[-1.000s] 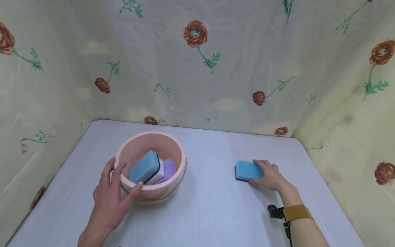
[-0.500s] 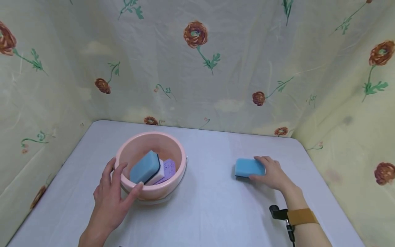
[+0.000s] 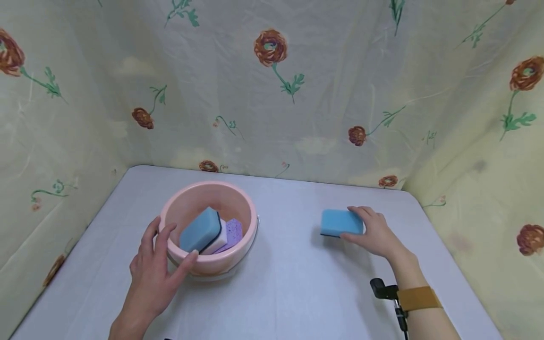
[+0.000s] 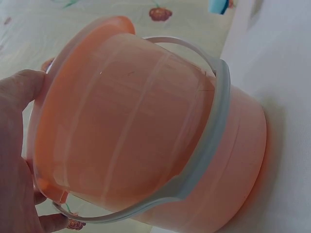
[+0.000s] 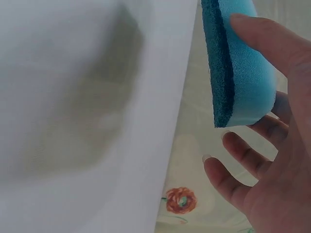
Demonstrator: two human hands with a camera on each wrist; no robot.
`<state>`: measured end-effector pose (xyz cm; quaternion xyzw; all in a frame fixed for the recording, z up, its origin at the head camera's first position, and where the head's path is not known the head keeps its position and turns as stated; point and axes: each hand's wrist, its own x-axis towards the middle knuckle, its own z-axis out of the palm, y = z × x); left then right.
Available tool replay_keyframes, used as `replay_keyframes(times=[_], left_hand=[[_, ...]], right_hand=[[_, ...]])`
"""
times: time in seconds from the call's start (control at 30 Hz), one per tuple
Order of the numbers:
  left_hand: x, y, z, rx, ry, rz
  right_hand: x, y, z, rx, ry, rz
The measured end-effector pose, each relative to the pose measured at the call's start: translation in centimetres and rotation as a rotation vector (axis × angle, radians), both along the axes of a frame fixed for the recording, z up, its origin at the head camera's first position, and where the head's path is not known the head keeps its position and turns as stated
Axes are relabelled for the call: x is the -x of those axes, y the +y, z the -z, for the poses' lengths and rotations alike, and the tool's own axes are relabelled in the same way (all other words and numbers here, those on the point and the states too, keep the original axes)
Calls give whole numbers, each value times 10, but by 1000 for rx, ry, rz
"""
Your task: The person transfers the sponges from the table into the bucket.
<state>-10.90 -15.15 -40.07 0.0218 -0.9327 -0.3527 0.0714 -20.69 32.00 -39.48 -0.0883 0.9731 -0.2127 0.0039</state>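
My right hand (image 3: pixel 376 234) pinches a blue sponge (image 3: pixel 341 222) with a dark scrubbing layer, thumb on one side and fingers on the other. In the right wrist view the sponge (image 5: pixel 248 73) is up off the table, its shadow cast on the cloth, and two fingers extend free below it. At the left stands a pink bucket (image 3: pixel 204 266), and my left hand (image 3: pixel 153 271) holds its rim with spread, bent fingers and thumb. Inside lie another blue sponge (image 3: pixel 199 230), a white sponge (image 3: pixel 217 240) and a purple sponge (image 3: pixel 233 233).
A pale handle (image 4: pixel 214 131) hangs down around the bucket's side. White cloth covers the table (image 3: pixel 293 283). Flower-patterned curtains (image 3: pixel 314 94) enclose the back and both sides. A brown strap (image 3: pixel 418 298) with a small camera and cable sits on the right wrist.
My right hand has lifted the blue sponge off the table, moving it slightly away from me and to the left. The left hand stays on the bucket's rim.
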Motion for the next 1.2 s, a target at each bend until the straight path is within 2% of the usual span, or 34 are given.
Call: replay_keyframes(times=[0.2,0.47,0.67,1.2], left_hand=[[-1,0,0,5,-1,-3],[0,1,0,1,-17,-7],[0,1,0,7,-11,-8],[0,1,0,7,-9,-4]], right_hand=[[-3,-9,-12,20,5,-6],[-3,-18,-23,29,57,-34],[0,-30,-37,39,101,-64],[10,-89,-73,63,146,-136]])
